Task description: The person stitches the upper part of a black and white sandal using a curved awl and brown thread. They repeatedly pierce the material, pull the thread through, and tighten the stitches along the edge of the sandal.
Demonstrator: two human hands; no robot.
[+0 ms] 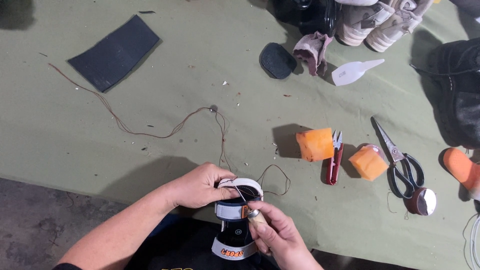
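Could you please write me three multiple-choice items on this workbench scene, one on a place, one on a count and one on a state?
1. Where does the red thread snipper lie?
A. Between the two orange blocks
B. On the black sheet
C. Inside the sandal

2. How many orange blocks are on the green table near the snipper?
A. One
B. Two
C. Four

3. What is the right hand doing?
A. Resting flat on the table
B. Holding the scissors
C. Gripping an awl at the sandal

Answers:
1. A: the snipper sits between the left block and the right block.
2. B: just those two blocks show there.
3. C: the right hand pinches the wooden-handled awl against the sandal, which the left hand steadies; the scissors lie untouched.
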